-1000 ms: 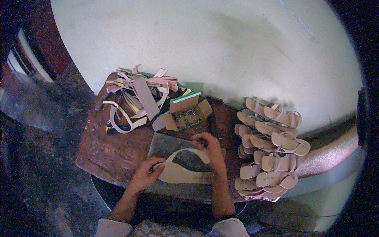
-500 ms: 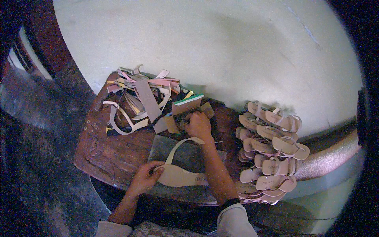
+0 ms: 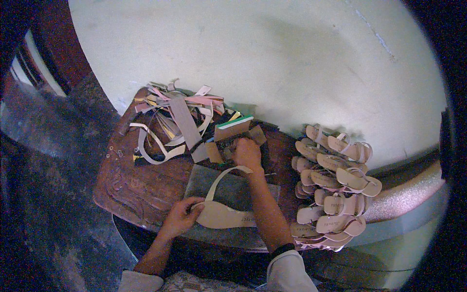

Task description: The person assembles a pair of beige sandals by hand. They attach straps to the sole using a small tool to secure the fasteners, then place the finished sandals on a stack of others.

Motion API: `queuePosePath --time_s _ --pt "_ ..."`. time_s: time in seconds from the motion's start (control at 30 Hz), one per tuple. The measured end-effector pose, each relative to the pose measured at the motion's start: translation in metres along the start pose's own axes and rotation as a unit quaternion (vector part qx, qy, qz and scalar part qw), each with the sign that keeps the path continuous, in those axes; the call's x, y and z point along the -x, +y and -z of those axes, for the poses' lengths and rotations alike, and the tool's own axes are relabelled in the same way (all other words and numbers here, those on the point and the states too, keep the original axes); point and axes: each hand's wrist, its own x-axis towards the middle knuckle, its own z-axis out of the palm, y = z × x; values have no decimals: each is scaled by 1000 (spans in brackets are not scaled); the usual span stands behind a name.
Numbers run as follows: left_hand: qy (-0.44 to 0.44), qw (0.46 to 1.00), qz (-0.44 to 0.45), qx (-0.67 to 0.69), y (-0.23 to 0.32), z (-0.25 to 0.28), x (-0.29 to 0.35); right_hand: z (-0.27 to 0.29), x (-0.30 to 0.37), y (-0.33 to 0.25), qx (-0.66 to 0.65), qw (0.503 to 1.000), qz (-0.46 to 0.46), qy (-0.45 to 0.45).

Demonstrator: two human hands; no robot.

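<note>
My left hand (image 3: 184, 217) pinches the rounded end of a beige sandal (image 3: 224, 217), thumb on top. Its pale strap (image 3: 221, 181) arches up from the sole over a dark grey mat (image 3: 197, 180), and my right forearm covers the sandal's other end. Beyond the mat, my right hand (image 3: 247, 153) reaches into a small open cardboard box (image 3: 232, 130) with its flaps spread. The fingers are down inside the box, so what they touch is hidden.
Loose straps and strips (image 3: 182, 112) in beige, pink, grey and yellow lie heaped at the far left of the brown wooden table (image 3: 121, 187). Stacks of beige sandals (image 3: 335, 187) stand along the right side. A pale wall (image 3: 272, 63) rises behind the table.
Both hands stay nearly where they were: the left on the sandal, the right in the box. The whole view has shifted very slightly.
</note>
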Motion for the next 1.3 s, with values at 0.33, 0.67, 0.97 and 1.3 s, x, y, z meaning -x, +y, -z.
queuePosePath --time_s 0.33,0.67,0.97,1.3 --pt "-11 998 -6 64 -5 -3 -1 11 19 14 -193 969 46 148" --pt "18 1000 -21 6 1 1 -3 21 110 44 -265 941 -18 208" --pt "42 996 -75 -21 62 -15 4 54 183 14 -315 923 53 216" --pt "13 990 -141 -12 93 -42 41 88 231 -22 -359 897 184 179"
